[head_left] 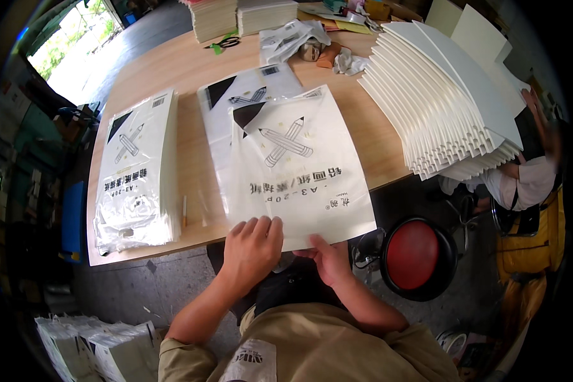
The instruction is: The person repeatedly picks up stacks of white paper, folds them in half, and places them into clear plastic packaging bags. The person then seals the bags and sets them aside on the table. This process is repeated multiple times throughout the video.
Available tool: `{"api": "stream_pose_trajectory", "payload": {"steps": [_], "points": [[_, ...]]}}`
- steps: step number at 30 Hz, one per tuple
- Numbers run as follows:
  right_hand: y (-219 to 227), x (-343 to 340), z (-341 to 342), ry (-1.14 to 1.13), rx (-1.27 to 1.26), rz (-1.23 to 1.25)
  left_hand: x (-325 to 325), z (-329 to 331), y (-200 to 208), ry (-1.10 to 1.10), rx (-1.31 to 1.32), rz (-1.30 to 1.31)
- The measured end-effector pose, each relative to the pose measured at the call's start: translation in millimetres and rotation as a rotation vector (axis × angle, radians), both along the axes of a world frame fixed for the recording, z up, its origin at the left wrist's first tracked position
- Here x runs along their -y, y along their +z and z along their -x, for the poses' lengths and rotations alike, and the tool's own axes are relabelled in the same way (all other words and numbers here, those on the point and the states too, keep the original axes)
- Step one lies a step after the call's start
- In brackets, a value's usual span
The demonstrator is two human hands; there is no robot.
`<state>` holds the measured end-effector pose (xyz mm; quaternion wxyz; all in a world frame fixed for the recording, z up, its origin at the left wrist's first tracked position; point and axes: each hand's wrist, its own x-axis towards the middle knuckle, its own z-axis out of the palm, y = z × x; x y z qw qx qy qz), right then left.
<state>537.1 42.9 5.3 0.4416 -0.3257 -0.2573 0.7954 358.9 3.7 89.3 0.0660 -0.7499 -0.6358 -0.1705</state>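
A plastic-sleeved pack of drawing paper (299, 184), printed with crossed pencils and a dark corner, lies tilted at the table's near edge, its lower edge overhanging. My left hand (253, 248) is closed at the pack's lower left corner, fingers curled over the clear sleeve; its thumb is hidden. My right hand (330, 260) pinches the lower edge, thumb on top and fingers underneath. Partly under this pack lies a flat printed plastic sleeve (216, 127). To the left is a neat stack of similar packs (134, 184) in shiny plastic.
Folded white sheets (420, 108) fan out in a tall stack at the right. Scissors (226, 42), crumpled plastic (293, 38) and paper stacks (213, 19) sit at the back. A red-seated stool (420, 254) stands right of me; another person's arm (528, 181) shows beyond. Wrapped bundles (102, 347) stand on the floor at lower left.
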Motion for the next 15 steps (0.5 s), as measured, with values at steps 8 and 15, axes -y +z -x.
{"api": "stream_pose_trajectory", "payload": {"steps": [8, 15], "points": [[5.4, -11.3, 4.6, 0.001, -0.008, 0.018, -2.0, 11.8, -0.4, -0.023, 0.066, -0.127], [1.3, -9.2, -1.7, -0.012, -0.047, 0.053, 17.2, 34.4, -16.4, 0.202, 0.137, -0.23]]}}
